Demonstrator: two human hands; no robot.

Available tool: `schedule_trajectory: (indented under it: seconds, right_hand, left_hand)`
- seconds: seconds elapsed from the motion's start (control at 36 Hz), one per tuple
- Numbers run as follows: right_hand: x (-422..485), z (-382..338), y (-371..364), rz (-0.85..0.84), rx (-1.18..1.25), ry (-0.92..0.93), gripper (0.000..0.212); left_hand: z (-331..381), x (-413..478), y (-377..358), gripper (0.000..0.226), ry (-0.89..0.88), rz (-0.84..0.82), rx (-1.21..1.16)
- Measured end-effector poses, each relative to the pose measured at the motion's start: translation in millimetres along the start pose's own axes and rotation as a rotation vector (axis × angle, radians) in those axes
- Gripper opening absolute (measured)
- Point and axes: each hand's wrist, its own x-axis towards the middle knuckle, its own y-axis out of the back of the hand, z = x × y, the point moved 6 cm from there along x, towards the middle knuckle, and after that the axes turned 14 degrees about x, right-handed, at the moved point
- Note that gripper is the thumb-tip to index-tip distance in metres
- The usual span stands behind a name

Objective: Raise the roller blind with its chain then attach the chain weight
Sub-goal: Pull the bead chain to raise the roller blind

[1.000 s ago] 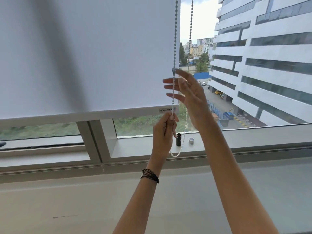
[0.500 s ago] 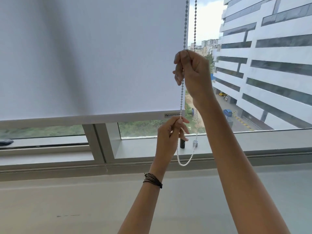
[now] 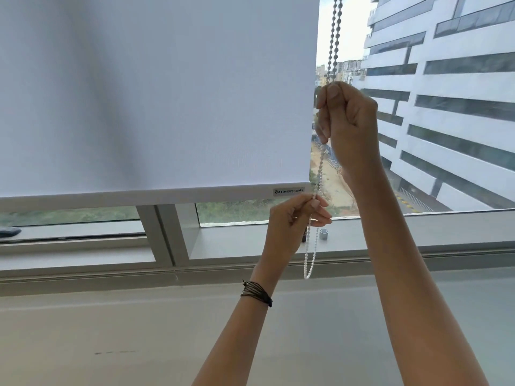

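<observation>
A white roller blind [image 3: 156, 93] covers most of the window, its bottom bar [image 3: 156, 196] a little above the sill. The bead chain [image 3: 334, 34] hangs just right of the blind and ends in a loop [image 3: 309, 263] near the sill. My right hand [image 3: 348, 121] grips the chain high up in a fist. Lower down, my left hand [image 3: 295, 218] pinches the chain at the level of the bottom bar. Behind the left hand stands a dark chain weight piece [image 3: 304, 236], partly hidden, with a small silver piece [image 3: 323, 234] beside it on the sill.
The window sill [image 3: 404, 235] runs across the view, with a grey frame post [image 3: 164, 235] left of centre. A dark object [image 3: 9, 232] lies at the far left edge. Through the glass, a white building [image 3: 446, 107] fills the right side.
My right hand went from open fingers beside the chain to a fist round it higher up. The left hand keeps its pinch on the chain near the bottom bar. The camera view shifted slightly.
</observation>
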Motion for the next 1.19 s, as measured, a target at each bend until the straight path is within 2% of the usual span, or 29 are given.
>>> schedule_trajectory:
  seconds: [0.22,0.42,0.67,0.92,0.97,1.08,1.19]
  right_hand:
    - [-13,15,2,0.008,-0.009,-0.048,0.032]
    - [-44,39,9,0.022,-0.062,-0.104,0.030]
    - [-84,68,19,0.025,-0.127,-0.186,0.031]
    - [-122,89,29,0.016,-0.172,-0.273,0.029]
    - [-128,92,32,0.022,-0.164,-0.282,0.029]
    - [-133,90,32,0.017,-0.181,-0.284,0.029]
    - [-133,88,27,0.008,-0.175,-0.299,0.033]
  left_hand:
    - [-16,-6,-4,0.022,0.000,0.015,0.049]
    - [-45,-19,-6,0.021,0.030,0.034,0.183]
    - [-87,-40,-8,0.019,0.105,-0.079,0.347]
    - [-111,-53,6,0.016,0.208,-0.193,0.384]
    - [-106,-49,14,0.019,0.215,-0.169,0.325]
    - [-63,-24,27,0.055,0.164,-0.059,0.137]
    - [5,9,30,0.055,0.025,-0.028,0.053]
